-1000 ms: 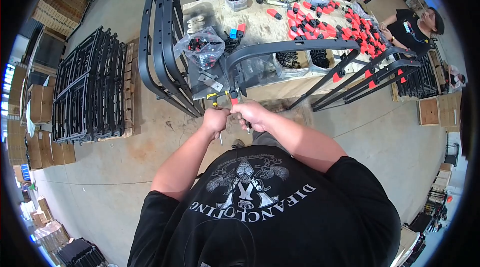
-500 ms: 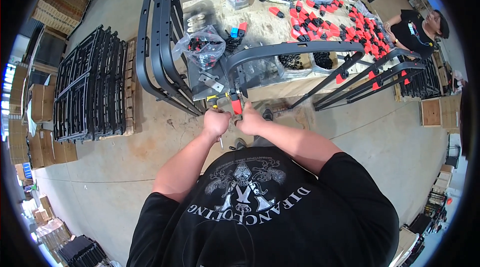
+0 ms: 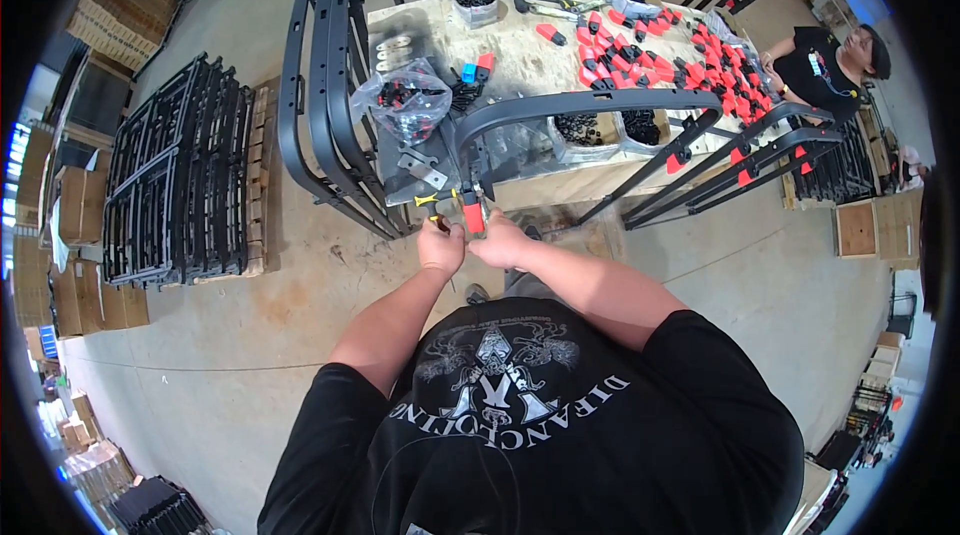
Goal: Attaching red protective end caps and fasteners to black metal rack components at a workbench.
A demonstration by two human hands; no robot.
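My left hand [image 3: 441, 249] is closed around a screwdriver [image 3: 438, 223] with a yellow-and-black handle; a thin shaft sticks out below the fist. Beside it, my right hand [image 3: 502, 242] has its fingers against a red-and-black plastic end fitting [image 3: 473, 217], mostly hiding its own fingertips. The fitting sits on the near end of a curved black tube frame [image 3: 590, 103] that lies across the table edge. Just beyond my left fist is a yellow-and-black tool or clamp handle [image 3: 432, 199]; its kind is unclear. A flat metal plate [image 3: 423, 171] lies on the table past it.
The wooden table [image 3: 530, 55] carries many red-and-black fittings [image 3: 620, 60], a plastic bag of parts [image 3: 405, 100] and boxes of small black parts [image 3: 583, 135]. Curved frames [image 3: 325, 85] lean at the left; others stand right. Frames [image 3: 180, 170] are stacked on a pallet. Another person [image 3: 825, 65] is at far right.
My left hand has shifted slightly right and turned, so the yellow-and-black handle now shows above the fist. My right hand stays by the red fitting. The person at right has moved an arm down.
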